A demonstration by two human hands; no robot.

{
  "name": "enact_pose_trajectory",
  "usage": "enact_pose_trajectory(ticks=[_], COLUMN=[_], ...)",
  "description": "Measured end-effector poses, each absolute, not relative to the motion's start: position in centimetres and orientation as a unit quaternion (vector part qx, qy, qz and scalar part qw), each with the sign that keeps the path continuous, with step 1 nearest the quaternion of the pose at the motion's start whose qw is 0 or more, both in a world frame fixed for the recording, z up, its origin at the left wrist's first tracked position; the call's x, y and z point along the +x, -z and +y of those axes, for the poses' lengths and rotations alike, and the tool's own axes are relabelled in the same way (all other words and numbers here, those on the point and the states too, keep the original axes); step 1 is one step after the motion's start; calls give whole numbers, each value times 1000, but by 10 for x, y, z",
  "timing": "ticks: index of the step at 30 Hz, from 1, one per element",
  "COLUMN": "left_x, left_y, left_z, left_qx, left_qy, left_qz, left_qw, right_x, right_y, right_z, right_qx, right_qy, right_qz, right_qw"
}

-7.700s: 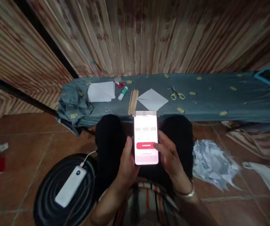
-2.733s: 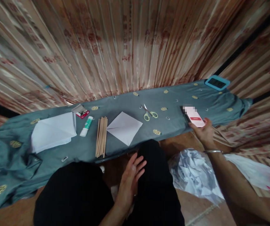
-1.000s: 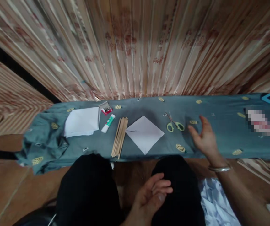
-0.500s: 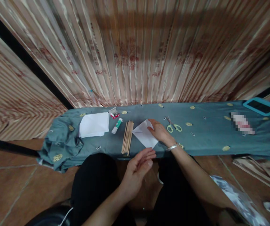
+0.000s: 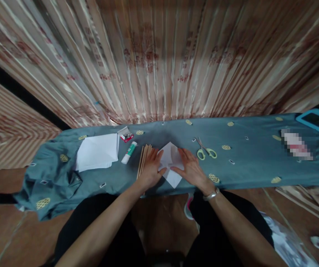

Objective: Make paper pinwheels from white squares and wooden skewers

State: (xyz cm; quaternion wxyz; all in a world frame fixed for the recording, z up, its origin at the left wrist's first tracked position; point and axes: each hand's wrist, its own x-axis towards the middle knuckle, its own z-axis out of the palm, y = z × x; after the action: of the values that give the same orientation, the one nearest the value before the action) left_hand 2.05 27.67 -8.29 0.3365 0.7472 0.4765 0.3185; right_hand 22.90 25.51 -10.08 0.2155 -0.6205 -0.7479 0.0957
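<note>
A small folded sheet of white paper (image 5: 173, 180) lies turned like a diamond on the table, with creases meeting near its middle. My left hand (image 5: 150, 170) rests on its left side, fingers spread and thumb on the paper. Part of this hand covers a bundle of thin wooden sticks (image 5: 142, 161). On the paper's right side lies my right hand (image 5: 191, 168), fingers stretched flat and thumb pointing to the centre; a silver bracelet is on the wrist. Scissors with light green handles (image 5: 205, 151) lie right of that hand. A glue stick (image 5: 129, 152) is left of the sticks.
A stack of white paper (image 5: 98, 152) lies at the left. Behind the glue stick sits a small red open box (image 5: 126, 136) with small metallic pieces. A blue-framed tablet (image 5: 318, 121) and a blurred-out item (image 5: 296, 145) are far right. A patterned cloth (image 5: 248, 148) covers the table; a curtain hangs behind.
My left hand has come up from above my lap onto the paper's left side and over the sticks. The paper has turned slightly, with my right hand still on it. The view has shifted.
</note>
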Motion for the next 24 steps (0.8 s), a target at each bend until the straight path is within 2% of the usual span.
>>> enact_pose_trajectory(ticks=[5, 11, 17, 24], left_x=[24, 32, 45, 51], left_y=[85, 86, 77, 74], left_z=[279, 279, 277, 267], left_qx=[782, 824, 717, 525], left_qy=[-268, -213, -304, -399], left_qz=[453, 438, 442, 434], left_qw=[335, 289, 445, 614], right_x=[220, 198, 186, 172], right_y=[91, 80, 70, 69], right_z=[253, 244, 243, 249], right_qx=[-605, -580, -599, -581], right_qy=[-134, -197, -172, -224], right_qz=[-756, -730, -663, -662], right_qw=[211, 303, 415, 416])
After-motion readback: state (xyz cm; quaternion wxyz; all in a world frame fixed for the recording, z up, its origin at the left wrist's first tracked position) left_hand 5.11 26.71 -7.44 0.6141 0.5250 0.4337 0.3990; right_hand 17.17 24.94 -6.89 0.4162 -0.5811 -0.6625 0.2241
